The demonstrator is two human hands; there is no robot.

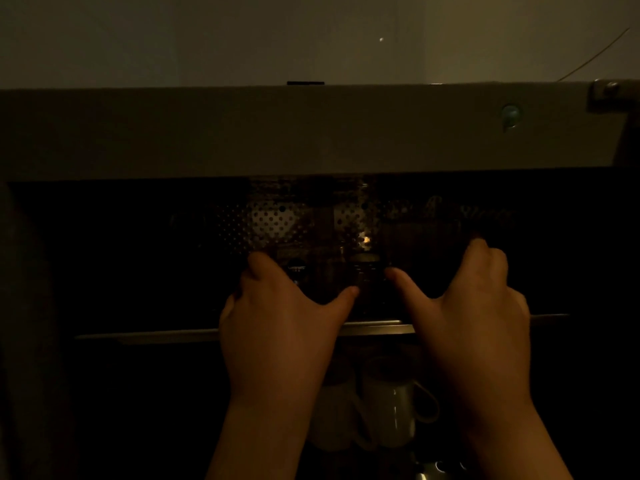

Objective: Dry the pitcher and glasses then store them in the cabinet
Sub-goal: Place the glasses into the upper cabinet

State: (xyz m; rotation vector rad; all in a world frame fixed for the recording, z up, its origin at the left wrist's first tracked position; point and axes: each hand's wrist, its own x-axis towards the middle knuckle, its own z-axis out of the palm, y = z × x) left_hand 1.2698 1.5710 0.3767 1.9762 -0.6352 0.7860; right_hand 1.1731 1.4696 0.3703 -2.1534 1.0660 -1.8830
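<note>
The scene is very dark. Both my hands reach onto the upper shelf point(156, 337) of an open cabinet point(311, 133). My left hand point(284, 313) curls around a clear glass point(304, 271) that bears a small round label. Fingers are on its left side and the thumb on its right. Between my two thumbs stands a ribbed glass point(367, 270) on the shelf. My right hand point(478, 303) is spread wide, thumb pointing left toward that glass and fingers bent over something dark that I cannot make out. No pitcher can be identified.
A perforated metal panel point(266, 220) lines the back of the cabinet. White mugs point(394, 414) stand on the lower shelf beneath my wrists. A hinge point(604, 91) sits at the cabinet's top right, and a plain wall point(242, 36) rises above.
</note>
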